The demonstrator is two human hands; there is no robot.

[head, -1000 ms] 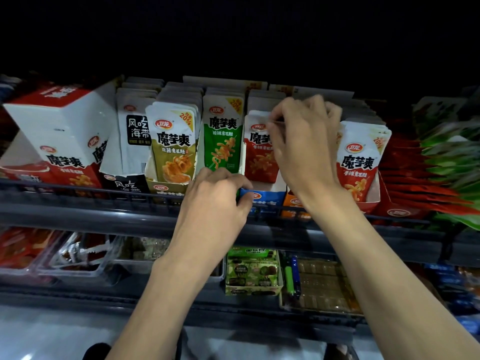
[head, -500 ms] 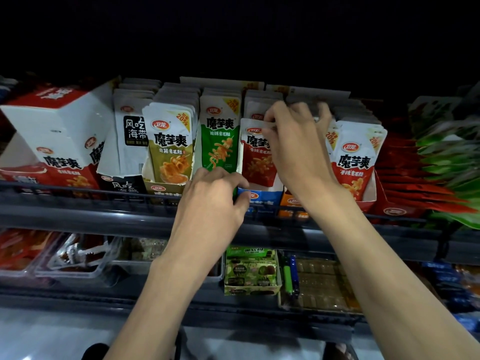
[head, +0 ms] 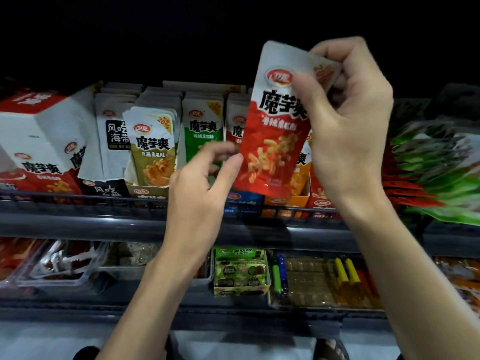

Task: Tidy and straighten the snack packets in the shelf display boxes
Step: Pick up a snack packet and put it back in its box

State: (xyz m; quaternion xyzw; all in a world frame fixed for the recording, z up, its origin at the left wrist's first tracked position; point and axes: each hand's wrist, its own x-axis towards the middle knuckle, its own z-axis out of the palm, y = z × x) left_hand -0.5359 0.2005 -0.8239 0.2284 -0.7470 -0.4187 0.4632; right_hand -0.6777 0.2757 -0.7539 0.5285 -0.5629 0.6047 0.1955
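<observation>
Red snack packet (head: pixel 275 141) is up in the air over the front edge of the top shelf (head: pixel 104 219), clear of its row and tilted, top leaning right. It hangs in front of the blue display box (head: pixel 242 201) and the orange display box (head: pixel 298 201). The right hand (head: pixel 348 131) holds it by the top right corner, thumb on the face and fingers (head: pixel 337 48) curled round behind. There may be a second packet in that same pinch, too blurred to say. The left hand (head: pixel 197 193) is at the lower left edge with its fingers loosely curled and holding nothing; the thumb tip is right at the edge, contact unclear. Handling, judged: a light, glossy film pouch that is floppy, probably slippery, and flexes if taken by one corner. Better to grip the flat sealed strip at the top and steady the bottom edge with the other hand. Avoid squeezing the filled middle. It likely needs squaring upright before it slides back into a box. Outward from there, the green packets (head: pixel 202 128) and the olive packets (head: pixel 153 149) stand in their boxes toward the left of the shelf. The olive front one leans a bit. A white carton (head: pixel 39 131) sits at the left end of the shelf, and red and green packs are fanned at the right end (head: pixel 436 172). The lower shelf holds trays and a green box (head: pixel 240 271).
</observation>
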